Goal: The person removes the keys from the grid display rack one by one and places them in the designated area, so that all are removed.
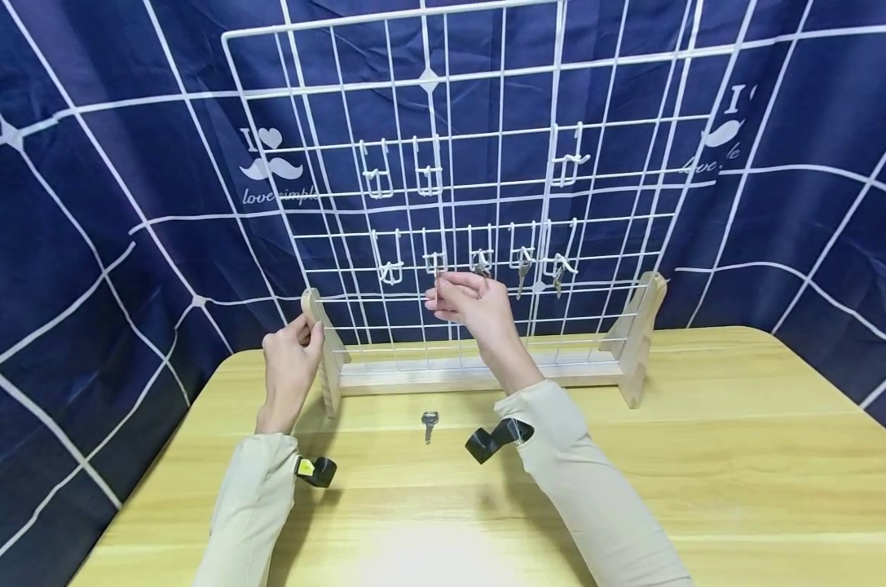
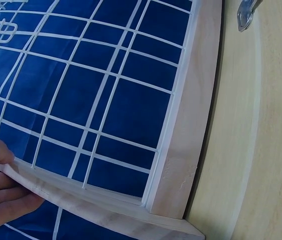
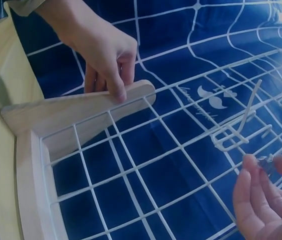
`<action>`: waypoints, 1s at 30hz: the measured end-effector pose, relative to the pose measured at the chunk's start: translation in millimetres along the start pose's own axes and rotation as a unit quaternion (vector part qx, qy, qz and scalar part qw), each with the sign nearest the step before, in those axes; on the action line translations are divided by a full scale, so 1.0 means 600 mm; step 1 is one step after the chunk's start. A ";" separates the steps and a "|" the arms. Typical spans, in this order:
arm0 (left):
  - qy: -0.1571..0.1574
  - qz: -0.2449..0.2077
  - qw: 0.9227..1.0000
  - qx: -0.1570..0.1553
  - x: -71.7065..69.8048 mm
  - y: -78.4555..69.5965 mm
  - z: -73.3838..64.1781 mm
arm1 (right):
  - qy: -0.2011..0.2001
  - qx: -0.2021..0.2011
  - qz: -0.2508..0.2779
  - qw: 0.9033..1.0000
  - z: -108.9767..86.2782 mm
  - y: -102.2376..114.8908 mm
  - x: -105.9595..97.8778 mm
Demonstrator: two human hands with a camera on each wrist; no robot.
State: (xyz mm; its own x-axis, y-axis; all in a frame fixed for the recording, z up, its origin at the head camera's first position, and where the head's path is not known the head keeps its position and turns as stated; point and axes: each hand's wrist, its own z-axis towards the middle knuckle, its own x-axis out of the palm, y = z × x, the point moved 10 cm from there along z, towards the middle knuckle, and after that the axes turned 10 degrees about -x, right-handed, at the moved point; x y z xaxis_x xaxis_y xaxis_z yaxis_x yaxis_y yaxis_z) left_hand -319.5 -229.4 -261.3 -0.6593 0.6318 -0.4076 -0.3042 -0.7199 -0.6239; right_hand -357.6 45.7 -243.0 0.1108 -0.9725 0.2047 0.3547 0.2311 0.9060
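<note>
My right hand (image 1: 475, 310) pinches a small metal key (image 3: 266, 162) between thumb and fingertips, just below a white wire hook (image 1: 435, 261) in the lower row. Most of that key is hidden by the fingers; whether it touches the hook I cannot tell. My left hand (image 1: 290, 363) grips the top of the wooden left side piece (image 1: 325, 350) of the stand, thumb on one face and fingers on the other in the right wrist view. The white wire grid (image 1: 384, 314) stands upright in that frame. A loose key (image 1: 429, 425) lies on the table before it.
Keys (image 1: 523, 277) hang from several lower hooks right of my right hand. Upper hooks (image 1: 376, 173) sit above, and a lower hook (image 1: 390, 272) is to the left. The wooden table (image 1: 743, 456) extends forward to a blue checked curtain (image 1: 83, 244).
</note>
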 end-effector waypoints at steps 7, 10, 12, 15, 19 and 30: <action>-0.003 -0.001 1.000 0.007 -0.002 -0.002 0.000 | 0.014 -0.003 0.009 1.000 -0.004 0.004 0.004; -0.002 -0.003 1.000 0.005 -0.002 -0.001 0.001 | 0.029 0.000 0.013 0.999 -0.004 0.004 0.009; -0.001 -0.003 1.000 0.005 -0.001 -0.002 0.001 | 0.032 0.002 0.014 0.999 -0.004 0.003 0.011; -0.001 -0.004 1.000 0.004 0.000 -0.001 -0.001 | 0.032 0.001 0.008 0.999 -0.005 0.004 0.012; -0.007 -0.004 1.000 0.002 -0.002 0.002 -0.003 | 0.038 -0.007 0.003 0.999 -0.006 0.004 0.012; -0.002 -0.003 1.000 0.001 0.000 0.002 -0.002 | 0.047 -0.039 -0.018 0.998 -0.016 0.020 0.010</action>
State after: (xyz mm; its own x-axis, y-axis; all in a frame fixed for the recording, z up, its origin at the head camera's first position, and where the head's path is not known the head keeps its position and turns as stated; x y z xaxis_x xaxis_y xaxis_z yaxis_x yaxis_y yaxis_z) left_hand -319.1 -229.8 -262.9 -0.6607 0.6346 -0.4011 -0.3092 -0.7169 -0.6249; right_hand -343.7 43.0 -234.4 0.1823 -0.9742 0.1329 0.4317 0.2008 0.8794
